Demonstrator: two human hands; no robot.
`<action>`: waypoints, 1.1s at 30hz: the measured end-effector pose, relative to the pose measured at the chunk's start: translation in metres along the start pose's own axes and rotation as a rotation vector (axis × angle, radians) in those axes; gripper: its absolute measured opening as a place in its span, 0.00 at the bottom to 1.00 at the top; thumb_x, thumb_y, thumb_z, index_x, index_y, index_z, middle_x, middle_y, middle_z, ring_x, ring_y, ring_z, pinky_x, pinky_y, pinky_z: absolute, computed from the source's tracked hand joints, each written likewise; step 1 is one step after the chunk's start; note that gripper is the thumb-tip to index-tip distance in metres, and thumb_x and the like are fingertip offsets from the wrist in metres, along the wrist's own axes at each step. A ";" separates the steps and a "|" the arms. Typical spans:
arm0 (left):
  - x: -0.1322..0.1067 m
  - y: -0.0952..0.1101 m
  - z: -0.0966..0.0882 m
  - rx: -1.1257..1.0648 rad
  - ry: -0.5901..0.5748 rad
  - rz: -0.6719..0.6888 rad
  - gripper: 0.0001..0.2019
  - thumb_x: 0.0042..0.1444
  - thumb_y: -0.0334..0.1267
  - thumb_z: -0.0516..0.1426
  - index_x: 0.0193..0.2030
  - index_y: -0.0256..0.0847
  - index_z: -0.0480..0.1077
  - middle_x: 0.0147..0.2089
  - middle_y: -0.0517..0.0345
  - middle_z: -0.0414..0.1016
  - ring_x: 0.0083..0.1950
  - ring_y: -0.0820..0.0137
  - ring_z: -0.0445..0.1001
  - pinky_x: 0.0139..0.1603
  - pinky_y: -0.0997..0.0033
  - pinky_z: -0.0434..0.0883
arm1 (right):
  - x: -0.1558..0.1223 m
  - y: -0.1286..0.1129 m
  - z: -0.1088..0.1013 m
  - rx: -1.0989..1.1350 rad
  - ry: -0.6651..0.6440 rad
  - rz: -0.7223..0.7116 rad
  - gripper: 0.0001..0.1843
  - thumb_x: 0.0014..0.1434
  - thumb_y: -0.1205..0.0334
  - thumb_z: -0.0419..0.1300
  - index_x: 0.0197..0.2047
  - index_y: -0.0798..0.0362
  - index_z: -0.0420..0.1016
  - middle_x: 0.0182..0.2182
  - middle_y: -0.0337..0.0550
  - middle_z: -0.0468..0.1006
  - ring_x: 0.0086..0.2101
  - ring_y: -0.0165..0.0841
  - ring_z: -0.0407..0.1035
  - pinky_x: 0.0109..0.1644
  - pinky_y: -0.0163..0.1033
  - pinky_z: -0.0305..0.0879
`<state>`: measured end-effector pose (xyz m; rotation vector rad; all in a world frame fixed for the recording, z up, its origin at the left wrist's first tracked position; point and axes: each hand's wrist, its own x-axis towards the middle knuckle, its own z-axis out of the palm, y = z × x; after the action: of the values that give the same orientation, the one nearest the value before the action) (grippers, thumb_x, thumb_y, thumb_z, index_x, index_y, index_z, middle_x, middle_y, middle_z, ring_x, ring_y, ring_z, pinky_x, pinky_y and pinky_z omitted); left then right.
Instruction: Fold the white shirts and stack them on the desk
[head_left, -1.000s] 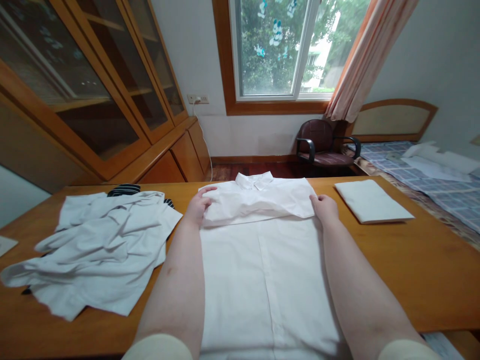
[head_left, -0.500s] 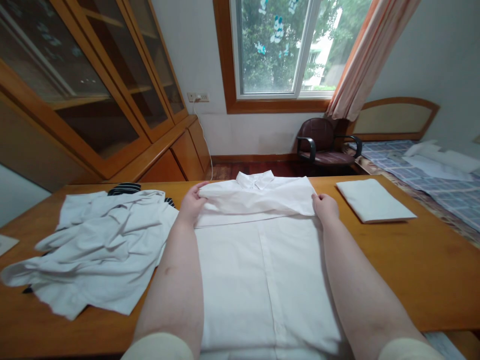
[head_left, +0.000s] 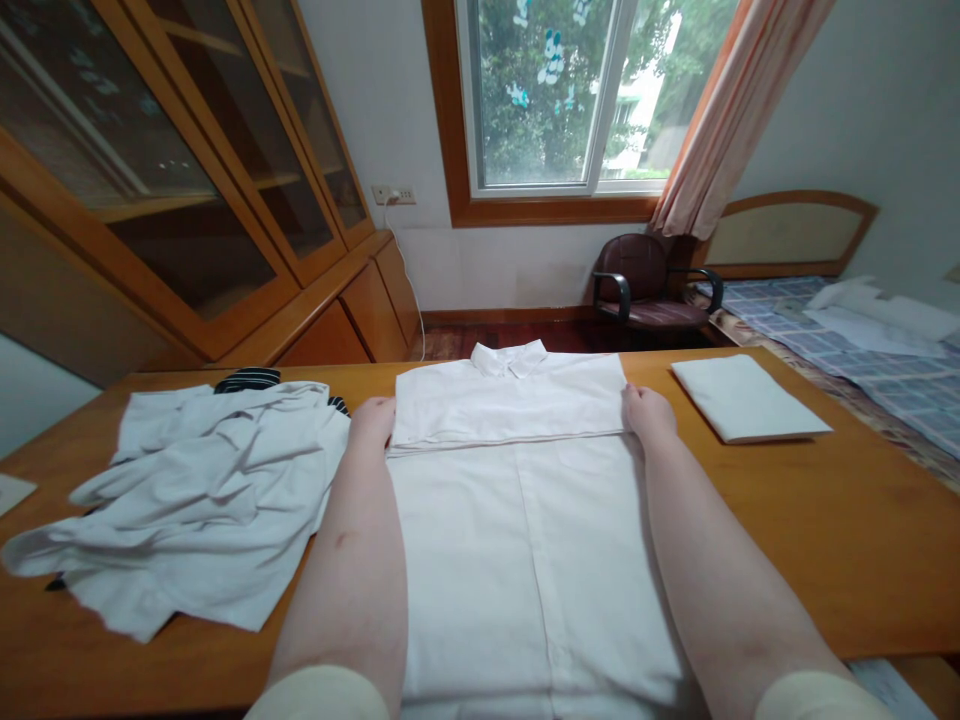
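A white shirt (head_left: 472,560) lies flat on the table in front of me, its collar at the far edge and its button strip running toward me. Across its upper part, just below the collar, rests a folded band of the same white cloth. My left hand (head_left: 373,420) is closed at the left end of this band, fingertips partly hidden at the cloth's edge. At the right end, my right hand (head_left: 649,410) pinches the edge between thumb and fingers.
On the left of the wooden table (head_left: 810,530) lies a crumpled heap of white clothes (head_left: 217,490), with a black striped piece (head_left: 249,378) behind it. A folded white cloth (head_left: 750,398) sits at the right. Beyond are a chair (head_left: 637,270) and a glass-door cabinet (head_left: 247,190).
My left hand has moved down and slightly left, from the band's upper left corner to its lower left edge. The band now lies flatter and straighter. My right hand has barely moved.
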<state>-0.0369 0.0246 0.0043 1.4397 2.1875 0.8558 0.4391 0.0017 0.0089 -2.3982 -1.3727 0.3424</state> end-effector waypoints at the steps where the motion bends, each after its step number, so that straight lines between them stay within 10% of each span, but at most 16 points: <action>1: 0.001 0.000 0.000 0.020 0.001 -0.016 0.10 0.46 0.42 0.55 0.28 0.40 0.74 0.32 0.44 0.77 0.42 0.53 0.74 0.41 0.60 0.67 | 0.000 0.000 0.000 -0.007 -0.003 0.001 0.28 0.63 0.50 0.41 0.45 0.58 0.77 0.41 0.59 0.77 0.42 0.43 0.71 0.42 0.40 0.62; 10: -0.004 0.008 0.005 0.107 0.057 0.005 0.18 0.46 0.47 0.58 0.42 0.40 0.74 0.44 0.44 0.77 0.46 0.55 0.73 0.45 0.61 0.67 | 0.007 0.005 0.005 0.006 0.008 -0.002 0.22 0.59 0.49 0.49 0.40 0.55 0.78 0.38 0.54 0.78 0.39 0.41 0.71 0.38 0.38 0.61; 19: -0.012 0.014 0.000 0.207 0.113 0.047 0.11 0.52 0.46 0.55 0.34 0.42 0.74 0.39 0.47 0.77 0.41 0.56 0.73 0.40 0.62 0.67 | 0.009 0.009 0.009 0.052 0.045 0.018 0.19 0.54 0.50 0.57 0.41 0.55 0.75 0.37 0.51 0.78 0.39 0.41 0.71 0.41 0.39 0.63; 26: -0.022 0.033 0.009 0.302 0.217 0.193 0.14 0.55 0.37 0.51 0.45 0.41 0.73 0.48 0.45 0.74 0.50 0.55 0.70 0.50 0.59 0.66 | -0.012 -0.015 0.013 -0.102 0.164 -0.395 0.27 0.60 0.58 0.51 0.62 0.55 0.60 0.61 0.53 0.61 0.58 0.42 0.56 0.60 0.46 0.51; 33: -0.033 0.046 0.041 0.398 -0.207 0.481 0.24 0.59 0.45 0.48 0.61 0.40 0.63 0.66 0.48 0.58 0.67 0.57 0.52 0.66 0.54 0.47 | -0.023 -0.025 0.022 -0.217 -0.170 -0.606 0.22 0.63 0.53 0.47 0.59 0.42 0.65 0.62 0.41 0.61 0.62 0.43 0.49 0.63 0.65 0.35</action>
<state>0.0325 0.0189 0.0041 2.1951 1.9536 0.3858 0.3996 -0.0020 0.0002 -1.9985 -2.2181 0.2423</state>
